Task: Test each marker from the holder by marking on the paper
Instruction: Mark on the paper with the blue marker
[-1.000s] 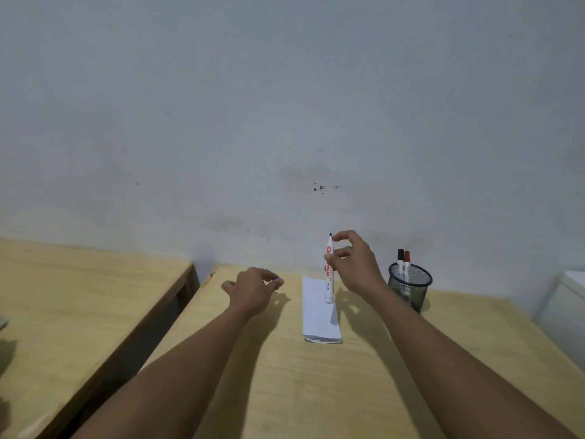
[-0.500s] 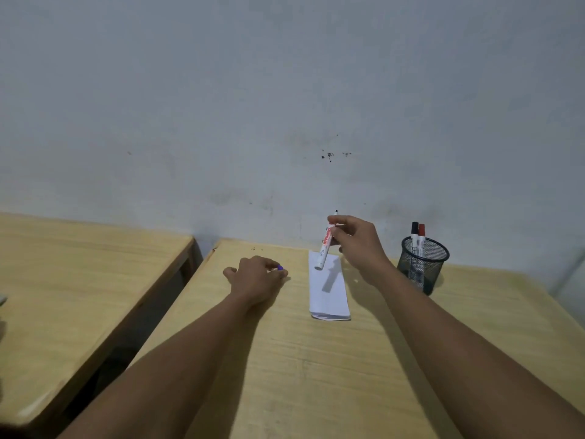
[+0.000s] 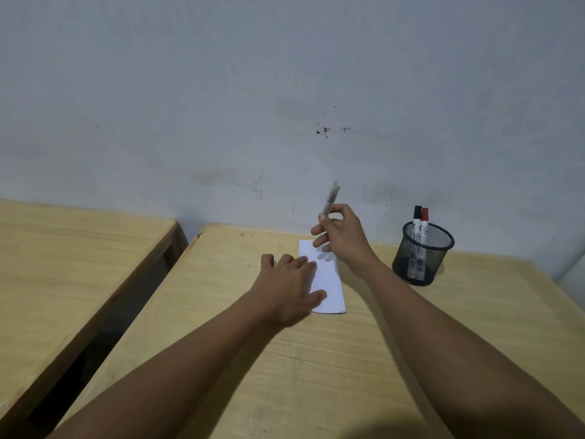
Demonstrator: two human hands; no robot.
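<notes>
Pinning paper (image 3: 329,280) edge, left hand (image 3: 289,288), right hand (image 3: 343,237) raising marker (image 3: 330,199)

Light wooden table (image 3: 316,375) carries the load here. White paper (image 3: 329,280) lies flat at twelve o'clock, the left hand (image 3: 285,289) resting on its edge. Black mesh holder (image 3: 422,253) stands at two o'clock.
</notes>
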